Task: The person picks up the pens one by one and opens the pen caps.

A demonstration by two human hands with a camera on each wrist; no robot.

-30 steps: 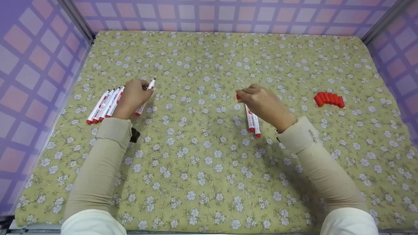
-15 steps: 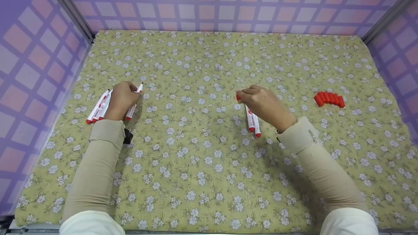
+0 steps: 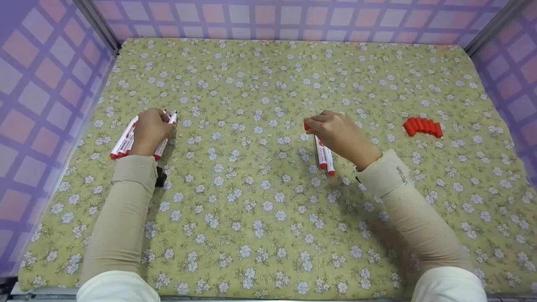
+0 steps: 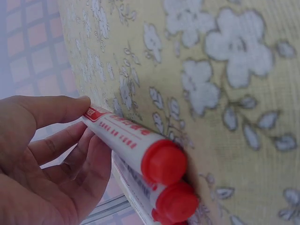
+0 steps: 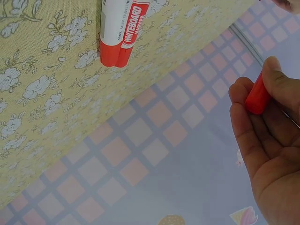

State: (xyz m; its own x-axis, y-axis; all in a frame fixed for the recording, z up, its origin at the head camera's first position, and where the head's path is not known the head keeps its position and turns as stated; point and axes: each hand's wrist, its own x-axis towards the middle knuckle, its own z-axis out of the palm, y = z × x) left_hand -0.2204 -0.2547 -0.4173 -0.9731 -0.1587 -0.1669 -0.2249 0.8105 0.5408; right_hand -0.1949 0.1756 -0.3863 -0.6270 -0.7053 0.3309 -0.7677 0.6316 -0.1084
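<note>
My left hand [image 3: 149, 132] pinches a white whiteboard marker [image 4: 126, 133] between thumb and fingers at the left of the table. Its dark tip is uncapped and points away from me; its red end faces me. It lies alongside a row of similar uncapped markers [image 3: 124, 138], partly hidden under the hand. At the centre right, my right hand [image 3: 337, 133] holds a small red marker cap [image 5: 258, 96] between thumb and fingers, above the cloth. Under that hand two more whiteboard markers [image 3: 321, 155] lie side by side, their far ends hidden in the head view.
Several red caps [image 3: 423, 126] lie in a curved row at the right. A yellow flowered cloth [image 3: 251, 209] covers the table. Checked purple and pink panels [image 3: 268, 19] stand along the back and both sides.
My left hand has moved left and slightly toward me, bringing the marker against the row at the left. The right hand stays in place with the red cap.
</note>
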